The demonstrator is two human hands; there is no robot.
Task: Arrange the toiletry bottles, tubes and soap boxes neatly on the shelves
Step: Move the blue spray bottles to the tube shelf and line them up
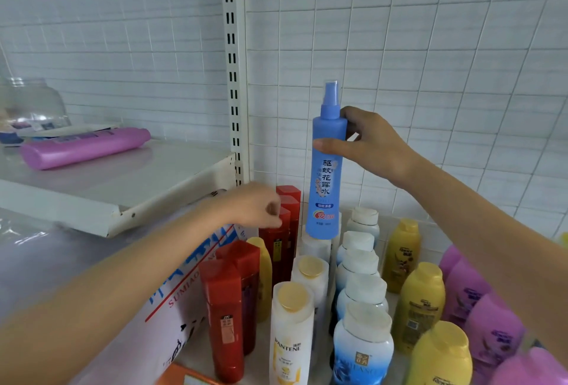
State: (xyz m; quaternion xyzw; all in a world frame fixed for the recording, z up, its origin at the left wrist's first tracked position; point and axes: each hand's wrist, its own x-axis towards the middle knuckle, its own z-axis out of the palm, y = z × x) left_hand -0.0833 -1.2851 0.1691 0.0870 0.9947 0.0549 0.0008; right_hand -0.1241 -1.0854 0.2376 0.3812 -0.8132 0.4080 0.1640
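My right hand (373, 143) grips a tall blue spray bottle (326, 175) near its shoulder, holding it upright above the white bottles at the back of the lower shelf (396, 298). My left hand (256, 206) reaches to the row of red bottles (278, 243), fingers curled at the top of one; whether it grips the bottle I cannot tell. Rows of red bottles, white Pantene bottles (290, 332), blue-and-white bottles (361, 292), yellow bottles (419, 304) and pink bottles (479, 307) stand on the shelf.
A pink bottle (83, 148) lies on its side on the upper left shelf (116, 181), beside a clear jar (30, 101). A white carton with blue and red print (184, 286) stands left of the red bottles. A slotted upright post (232, 71) and wire grid back the shelves.
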